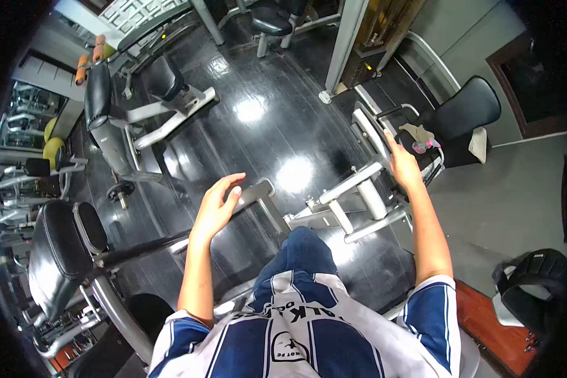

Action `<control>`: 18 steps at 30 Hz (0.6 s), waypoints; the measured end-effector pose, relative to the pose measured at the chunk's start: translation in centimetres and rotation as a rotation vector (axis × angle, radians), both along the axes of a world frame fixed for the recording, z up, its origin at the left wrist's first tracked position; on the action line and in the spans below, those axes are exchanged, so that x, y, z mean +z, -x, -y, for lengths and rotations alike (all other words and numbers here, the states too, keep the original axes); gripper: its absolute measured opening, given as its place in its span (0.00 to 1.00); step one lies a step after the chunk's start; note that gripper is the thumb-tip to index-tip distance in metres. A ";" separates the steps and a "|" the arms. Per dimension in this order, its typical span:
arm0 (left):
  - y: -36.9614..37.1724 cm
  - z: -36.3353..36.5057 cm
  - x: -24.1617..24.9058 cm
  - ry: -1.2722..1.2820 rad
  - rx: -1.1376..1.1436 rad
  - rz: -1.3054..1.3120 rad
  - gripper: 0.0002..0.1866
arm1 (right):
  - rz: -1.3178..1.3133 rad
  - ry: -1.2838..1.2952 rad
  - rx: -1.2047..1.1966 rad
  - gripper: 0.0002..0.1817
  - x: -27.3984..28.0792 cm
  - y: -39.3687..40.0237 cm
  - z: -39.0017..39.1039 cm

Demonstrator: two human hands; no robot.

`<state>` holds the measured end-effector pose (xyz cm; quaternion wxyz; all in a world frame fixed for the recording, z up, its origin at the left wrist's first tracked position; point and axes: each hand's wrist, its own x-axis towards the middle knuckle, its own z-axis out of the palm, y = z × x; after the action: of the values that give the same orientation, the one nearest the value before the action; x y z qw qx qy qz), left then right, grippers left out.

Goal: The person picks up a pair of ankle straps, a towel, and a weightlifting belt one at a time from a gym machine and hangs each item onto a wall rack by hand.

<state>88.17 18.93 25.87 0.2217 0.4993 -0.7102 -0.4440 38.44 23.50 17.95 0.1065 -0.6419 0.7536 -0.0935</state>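
My left hand (217, 205) is held out in front of me with its fingers stretched and thumb apart, and nothing is in it. Below it in view runs the grey metal base bar (253, 194) of a gym machine. My right hand (403, 165) reaches forward, fingers extended beside the grey frame (370, 133) of a seated machine; its fingertips overlap that frame's edge. Just right of this hand, a beige cloth (417, 135) and a small pink-and-grey item (426, 147) lie on the machine's black seat.
A padded bench machine (101, 94) stands at the left, with a black pad (60, 258) nearer to me. The seated machine has a black backrest (469, 104). A black bag (538, 283) rests on a reddish-brown surface (488, 321) at right. Dark glossy flooring (249, 110) lies ahead.
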 end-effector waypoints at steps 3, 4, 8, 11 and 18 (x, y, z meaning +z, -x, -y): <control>-1.0 -0.4 -0.7 -0.021 0.053 -0.057 0.19 | -0.011 -0.010 0.002 0.47 -0.2 -0.1 -0.4; -1.3 -0.6 -0.9 -0.040 0.101 -0.083 0.19 | -0.005 0.008 0.020 0.48 -0.3 0.1 -0.3; -1.6 -0.7 -1.5 -0.071 0.071 -0.132 0.18 | 0.014 -0.009 0.007 0.49 0.0 0.0 -0.3; -0.9 -0.2 -1.2 -0.084 0.083 -0.161 0.18 | 0.034 0.023 0.006 0.49 -0.4 0.3 -0.4; 0.7 0.2 -0.8 -0.089 0.026 -0.214 0.18 | 0.043 0.079 -0.030 0.46 -0.4 0.4 -0.4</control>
<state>87.47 18.71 25.03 0.2794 0.4675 -0.6557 -0.5229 38.09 23.86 17.53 0.0958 -0.6322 0.7563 -0.1385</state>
